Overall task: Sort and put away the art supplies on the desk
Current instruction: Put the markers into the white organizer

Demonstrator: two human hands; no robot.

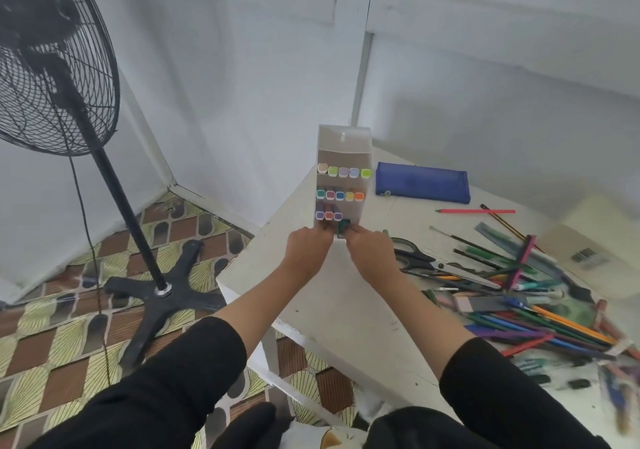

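A clear marker box (344, 143) stands tilted on the white desk (311, 275) near its left corner. Rows of colour-capped markers (341, 195) fill its lower part; the top section holds none. My left hand (308, 244) grips the box's lower left corner. My right hand (370, 247) pinches a dark green marker (344, 227) at the box's bottom row, its end partly inside. A heap of coloured pencils and pens (540, 317) lies to the right, with black-handled scissors (415, 254) beside my right hand.
A blue pencil case (422, 181) lies behind the box. A red pencil (476, 211) and a cream pad with a barcode (585, 251) sit farther right. A black standing fan (59, 77) stands on the patterned floor to the left.
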